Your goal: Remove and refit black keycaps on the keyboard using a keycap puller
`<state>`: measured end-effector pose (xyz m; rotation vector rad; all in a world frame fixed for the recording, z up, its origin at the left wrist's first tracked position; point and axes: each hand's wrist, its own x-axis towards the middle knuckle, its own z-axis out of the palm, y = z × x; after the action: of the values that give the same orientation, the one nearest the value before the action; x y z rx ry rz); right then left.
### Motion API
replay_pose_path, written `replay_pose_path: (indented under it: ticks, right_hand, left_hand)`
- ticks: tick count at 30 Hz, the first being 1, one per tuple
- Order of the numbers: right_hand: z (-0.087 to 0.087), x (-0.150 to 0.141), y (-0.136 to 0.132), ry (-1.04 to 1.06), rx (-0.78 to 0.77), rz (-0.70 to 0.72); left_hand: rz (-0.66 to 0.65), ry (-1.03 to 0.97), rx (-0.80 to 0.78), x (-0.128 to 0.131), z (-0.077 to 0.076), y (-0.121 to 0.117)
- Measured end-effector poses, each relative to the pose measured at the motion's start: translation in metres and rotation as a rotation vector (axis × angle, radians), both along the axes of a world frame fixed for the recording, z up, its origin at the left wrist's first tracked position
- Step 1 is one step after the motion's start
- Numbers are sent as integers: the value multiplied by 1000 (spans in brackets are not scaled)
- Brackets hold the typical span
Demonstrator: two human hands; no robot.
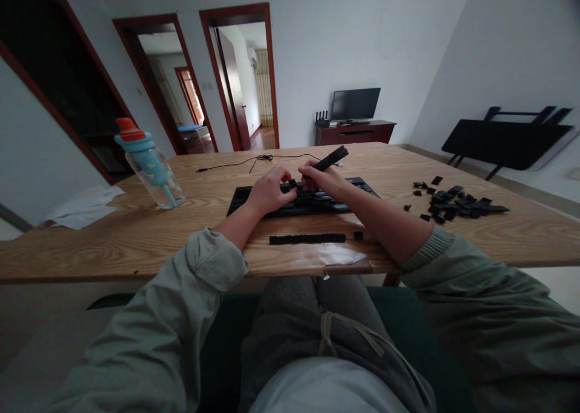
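Observation:
A black keyboard lies across the middle of the wooden table. My left hand rests on the keyboard with its fingers curled and pinching a small black keycap. My right hand is closed round a black rod-shaped tool that slants up to the right; its low end meets the keys beside the left fingers. A row of black keycaps lies in a line near the table's front edge, with one loose keycap at its right end.
A heap of loose black keycaps lies at the right. A clear bottle with a blue and orange lid stands at the left, beside white paper. A black cable runs behind the keyboard. A clear plastic sheet lies at the front edge.

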<state>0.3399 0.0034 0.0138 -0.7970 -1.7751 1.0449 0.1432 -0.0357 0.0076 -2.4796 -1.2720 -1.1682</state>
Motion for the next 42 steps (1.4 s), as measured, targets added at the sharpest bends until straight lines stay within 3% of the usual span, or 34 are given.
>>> replay_pose_path:
  ticks: [3, 6, 10, 15, 24, 28, 36, 42]
  right_hand:
    - [3, -2, -2, -54, 256, -84]
    - [7, -2, -8, -118, 356, -82]
    - [9, 0, -12, -193, 313, -2]
    - [6, -1, -8, -144, 222, 1]
    - [10, -1, -8, -150, 407, -2]
    - [11, -5, -11, -84, 333, -28]
    - [5, -11, -19, 83, -152, 87]
    - [1, -16, -20, 112, -147, 71]
  left_hand:
    - [50, -2, -19, 0, 1, -2]
    - [94, -15, -14, 0, 2, -2]
    - [155, -59, -21, 0, 1, 1]
    - [126, -70, -117, -1, 0, 5]
    - [141, -159, -271, -5, -4, 16]
    - [93, -258, -322, -4, -3, 18]
    - [19, -305, -326, -7, -6, 20]
    - [-65, -279, -344, -6, -3, 18]
